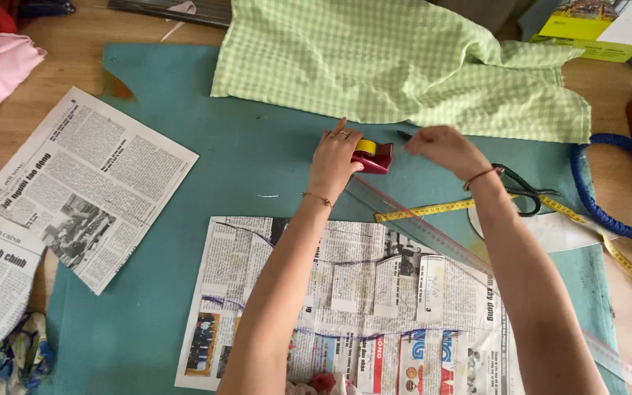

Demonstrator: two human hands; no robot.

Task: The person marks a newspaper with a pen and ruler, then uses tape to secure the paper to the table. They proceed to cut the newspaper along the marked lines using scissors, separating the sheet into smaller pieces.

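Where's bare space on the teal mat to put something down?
Bare teal mat lies between the green checked cloth, the loose newspaper sheet and the marked newspaper pattern. Another strip runs down the pattern's left. Crowded right of the left hand on the red tape dispenser: right hand, clear ruler, yellow tape measure, black scissors.

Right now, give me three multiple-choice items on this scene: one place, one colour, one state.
1. Where is the tape dispenser?
A. on the teal mat
B. on the newspaper
C. on the pink cloth

2. What colour is the checked fabric?
A. blue
B. light green
C. red

3. What is the left hand doing?
A. lying flat on the ruler
B. holding scissors
C. resting on the dispenser

Answers: 1 A, the mat shows all round it; 2 B, pale green checks; 3 C, fingers lie on the dispenser.
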